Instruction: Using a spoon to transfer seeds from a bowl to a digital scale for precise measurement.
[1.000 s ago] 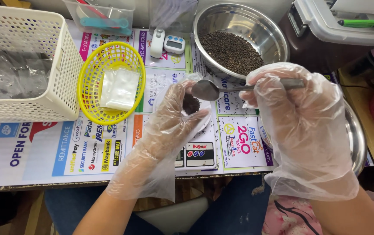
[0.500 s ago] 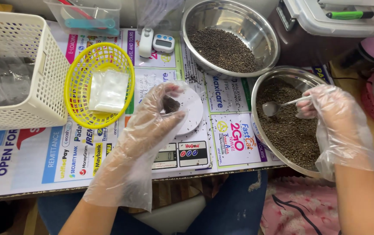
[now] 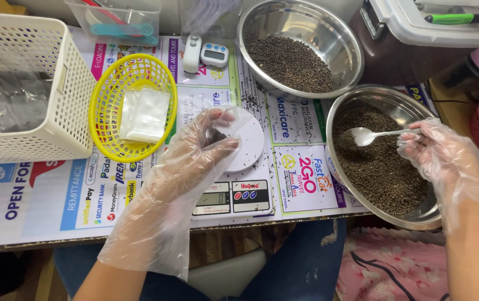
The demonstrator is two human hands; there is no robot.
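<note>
I have two hands, and each one wears a thin clear plastic glove. My left hand (image 3: pixel 200 153) is curled around one small clear bag (image 3: pixel 215 135) with dark seeds in it. I hold the bag just above the round white plate of one small kitchen scale (image 3: pixel 243 167). My right hand (image 3: pixel 437 153) is pinched shut on the handle of one metal spoon (image 3: pixel 368 135). The spoon's scoop sits in the seeds of the near metal bowl (image 3: pixel 362 100).

I count two shiny metal bowls. Both hold the same small dark seeds. The far metal bowl (image 3: pixel 273 22) sits behind the near one, and their rims almost touch.

There are two baskets. One yellow basket (image 3: pixel 108 106) is round and holds a little stack of empty clear bags (image 3: pixel 144 114). One white basket (image 3: pixel 69 106) is square and sits just left of it.

One small white timer (image 3: pixel 214 54) lies behind the scale. Some loose seeds lie on the table mat.
</note>
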